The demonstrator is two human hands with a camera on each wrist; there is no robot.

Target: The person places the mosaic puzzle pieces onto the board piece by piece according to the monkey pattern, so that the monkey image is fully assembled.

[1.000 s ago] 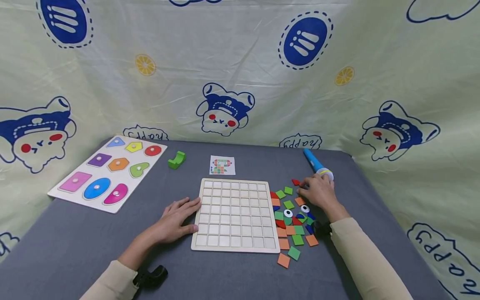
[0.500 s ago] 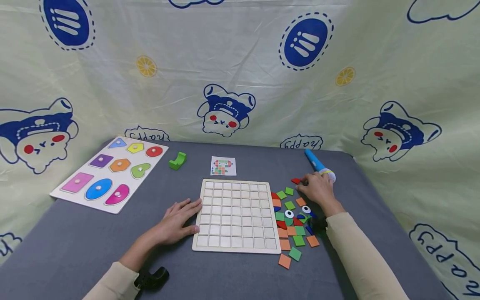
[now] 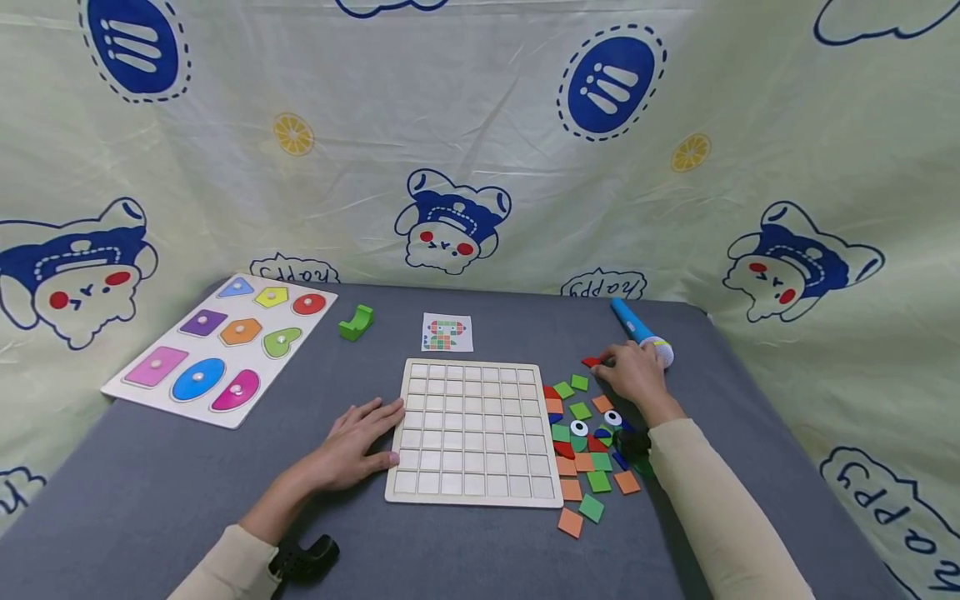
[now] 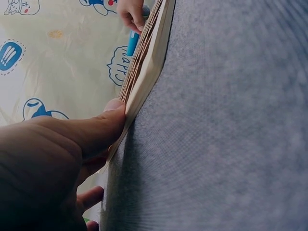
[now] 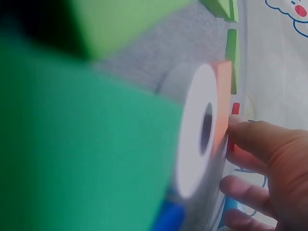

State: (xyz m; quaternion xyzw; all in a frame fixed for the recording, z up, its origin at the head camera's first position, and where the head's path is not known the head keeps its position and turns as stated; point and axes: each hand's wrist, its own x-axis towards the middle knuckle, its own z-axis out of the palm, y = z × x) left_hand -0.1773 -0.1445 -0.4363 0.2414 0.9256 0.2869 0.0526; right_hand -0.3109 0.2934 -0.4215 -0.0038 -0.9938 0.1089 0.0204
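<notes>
A pale wooden grid board (image 3: 472,433) with square cells lies in front of the person. At its left edge, the left hand (image 3: 352,446) touches the rim with fingers extended, and the left wrist view shows the thumb (image 4: 113,113) against the board's side. Right of the board, the right hand (image 3: 637,375) pinches a small red tile (image 3: 590,362) between thumb and index finger. In the right wrist view that red tile (image 5: 236,108) shows partly behind the thumb. Loose green, orange, red and blue tiles (image 3: 598,482) and round eye pieces (image 3: 579,427) lie nearby, some overlapping.
A blue toy microphone (image 3: 633,321) lies just beyond the right hand. Behind the board are a small pattern card (image 3: 447,343) and a green curved block (image 3: 356,322). A shape-puzzle board (image 3: 172,337) lies at the left. A printed curtain (image 3: 480,108) hangs behind the table.
The right hand has shifted slightly left from beside the microphone's head to the red tile, its fingertips now meeting it. The left hand stays at the board's edge.
</notes>
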